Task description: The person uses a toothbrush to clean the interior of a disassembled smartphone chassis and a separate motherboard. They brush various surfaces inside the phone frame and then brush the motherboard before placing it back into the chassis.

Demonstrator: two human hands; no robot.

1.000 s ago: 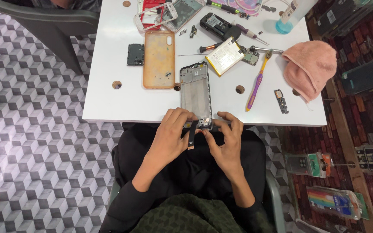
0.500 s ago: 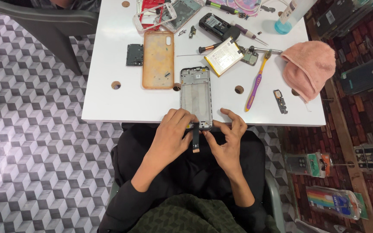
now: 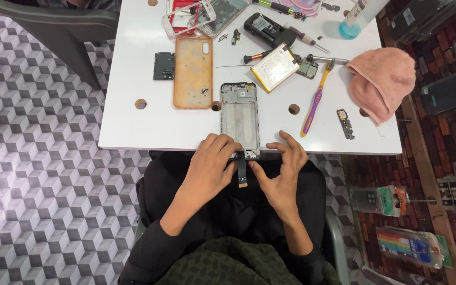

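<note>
Across the upper middle of the frame lies our white tabletop (image 3: pixel 133 126), its near edge just above our lap. Largest on it is the pink cloth (image 3: pixel 383 79) at the right, then the orange phone case (image 3: pixel 192 71) left of centre. Between them lies the phone frame (image 3: pixel 239 119), long axis running up the frame, its lower end overhanging the tabletop edge toward us. A battery (image 3: pixel 274 67) sits above and right of it, and a purple and yellow toothbrush (image 3: pixel 316 100) slants just to its right.

Our left hand (image 3: pixel 209 166) has its grip closed on the lower end of the phone frame, fingers curled over the edge. Our right hand (image 3: pixel 283 169) is spread, its grip released, fingertips near the frame's lower right corner. A thin flex cable (image 3: pixel 242 171) hangs down from that lower end between our two hands.

We judge the cable the weak point: a sideways tug or sharp fold could crease or tear it. With the frame's end past the tabletop edge, a slackened left grip could let it tip into our lap. Small loose parts (image 3: pixel 345 124) nearby could get swept off by a sleeve.
</note>
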